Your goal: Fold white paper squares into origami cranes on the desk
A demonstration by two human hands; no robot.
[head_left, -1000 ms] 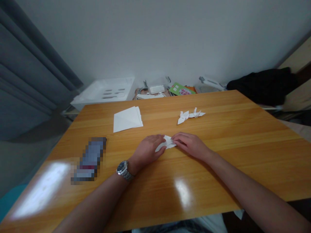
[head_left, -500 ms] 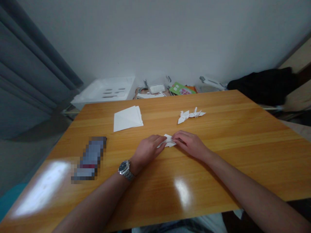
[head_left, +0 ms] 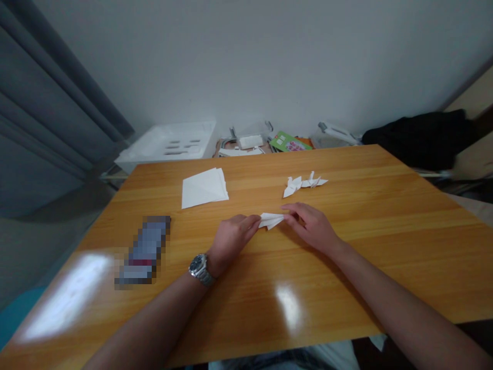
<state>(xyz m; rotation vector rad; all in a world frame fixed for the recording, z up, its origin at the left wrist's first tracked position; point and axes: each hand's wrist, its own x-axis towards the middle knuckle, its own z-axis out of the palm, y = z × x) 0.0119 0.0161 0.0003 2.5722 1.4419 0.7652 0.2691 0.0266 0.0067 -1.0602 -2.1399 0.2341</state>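
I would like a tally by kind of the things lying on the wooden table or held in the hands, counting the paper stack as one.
Folded paper birds: 2
Paper stack: 1
Held folded paper: 1
Pixelated phone-like object: 1
Total: 5

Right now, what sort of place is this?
Probably a room in a home: a grey curtain hangs at the left, a wooden table bears paper birds, and what looks like black cloth lies at the right.

Table's (head_left: pixel 385 231) orangey brown with streaky wood grain. On it, the folded paper (head_left: pixel 271 220), sheets (head_left: pixel 204 189) and birds (head_left: pixel 293 185) are all just plain white. Watch (head_left: pixel 198 265) over it: silver, dark dial. Behind the table, white tray (head_left: pixel 148 146), green book (head_left: pixel 284 141) with pinkish blotches, totally black cloth (head_left: pixel 419 140).
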